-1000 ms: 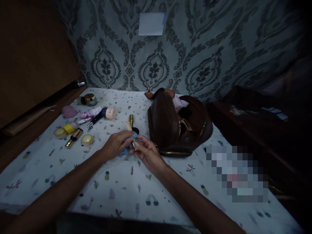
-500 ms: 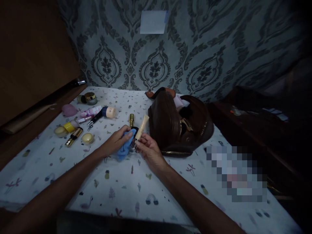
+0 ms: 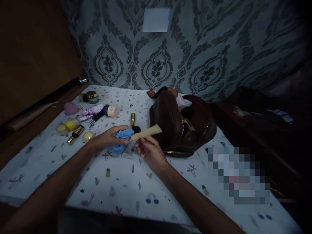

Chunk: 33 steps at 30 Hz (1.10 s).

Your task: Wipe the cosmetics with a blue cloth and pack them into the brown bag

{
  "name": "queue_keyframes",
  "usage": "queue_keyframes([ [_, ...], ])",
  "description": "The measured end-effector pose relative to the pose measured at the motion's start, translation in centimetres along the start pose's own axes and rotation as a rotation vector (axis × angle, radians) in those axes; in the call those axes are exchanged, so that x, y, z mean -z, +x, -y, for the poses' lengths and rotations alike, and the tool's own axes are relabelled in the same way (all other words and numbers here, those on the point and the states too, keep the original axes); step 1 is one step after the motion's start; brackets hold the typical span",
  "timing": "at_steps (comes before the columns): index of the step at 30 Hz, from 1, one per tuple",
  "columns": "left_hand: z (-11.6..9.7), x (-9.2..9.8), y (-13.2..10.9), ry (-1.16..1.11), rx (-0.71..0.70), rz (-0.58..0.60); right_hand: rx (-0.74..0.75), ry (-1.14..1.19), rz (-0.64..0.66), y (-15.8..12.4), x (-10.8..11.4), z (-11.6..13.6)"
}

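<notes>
My left hand (image 3: pixel 113 136) is closed on a crumpled blue cloth (image 3: pixel 119 146), its thumb against the narrow end of a beige squeeze tube (image 3: pixel 148 131). The tube slants up to the right, flat end outward. My right hand (image 3: pixel 151 151) has its fingers curled against the tube's underside; how firmly they grip is hard to see. Just behind the cloth is a round black item (image 3: pixel 136 129), partly hidden. A gold lipstick-like tube (image 3: pixel 132 119) stands beyond it. To the right is an open brown leather bag (image 3: pixel 167 122), with pale and dark items inside.
On the left of the patterned tablecloth (image 3: pixel 97 201) lie a pink sponge (image 3: pixel 71 108), a foundation bottle (image 3: pixel 110 111), a gold-and-black tube (image 3: pixel 75 135), a small yellow round pot (image 3: pixel 88 136) and several other cosmetics. A blurred-out object (image 3: pixel 236 175) lies at the right. Patterned wallpaper (image 3: pixel 131 48) rises behind.
The beige tube has tipped from near upright to slanting right. My left hand with the cloth has shifted left, round its narrow end, while my right fingers have moved off that end.
</notes>
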<state>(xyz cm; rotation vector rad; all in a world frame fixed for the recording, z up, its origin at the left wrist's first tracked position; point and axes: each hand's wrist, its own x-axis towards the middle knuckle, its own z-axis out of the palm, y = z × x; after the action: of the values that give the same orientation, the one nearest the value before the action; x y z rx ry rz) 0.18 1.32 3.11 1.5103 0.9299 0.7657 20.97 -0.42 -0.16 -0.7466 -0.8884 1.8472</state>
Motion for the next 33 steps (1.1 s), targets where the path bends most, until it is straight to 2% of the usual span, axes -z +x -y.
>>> queue_keyframes([
  [5, -0.4, 2.4, -0.2, 0.127, -0.018, 0.017, -0.241, 0.14, 0.252, -0.3, 0.4, 0.9],
  [7, -0.5, 2.8, -0.3, 0.133, -0.015, 0.031, -0.323, 0.171, 0.317, -0.3, 0.7, 1.0],
  [10, -0.4, 2.5, -0.3, 0.073, 0.01, -0.028, -0.378, 0.129, 0.349, -0.3, 0.9, 0.8],
  [13, 0.1, 1.4, 0.0, -0.041, 0.015, -0.145, -0.353, 0.086, 0.343, -0.4, 0.6, 0.5],
  [16, 0.6, 0.2, 0.6, -0.144, 0.001, -0.388, -0.25, 0.111, 0.258, -0.4, 0.2, 0.6],
  [18, 0.7, -0.6, 0.8, -0.126, -0.013, -0.473, -0.194, 0.141, 0.204, -0.3, 0.1, 0.8],
  [20, 0.5, -1.3, 0.8, -0.063, -0.057, -0.434, -0.18, 0.156, 0.19, -0.2, 0.1, 0.9],
  [22, 0.3, -2.0, 0.6, -0.01, -0.119, -0.349, -0.209, 0.15, 0.22, -0.2, 0.2, 0.9],
  [24, 0.2, -2.5, 0.4, 0.024, -0.169, -0.319, -0.255, 0.14, 0.26, -0.2, 0.2, 0.8],
  [29, 0.4, -2.8, 0.4, 0.219, -0.265, -0.392, -0.315, 0.094, 0.271, -0.3, 0.1, 0.6],
  [33, 0.2, -2.6, 0.4, 0.303, -0.246, -0.384, -0.251, -0.02, 0.251, -0.3, 0.2, 0.2],
])
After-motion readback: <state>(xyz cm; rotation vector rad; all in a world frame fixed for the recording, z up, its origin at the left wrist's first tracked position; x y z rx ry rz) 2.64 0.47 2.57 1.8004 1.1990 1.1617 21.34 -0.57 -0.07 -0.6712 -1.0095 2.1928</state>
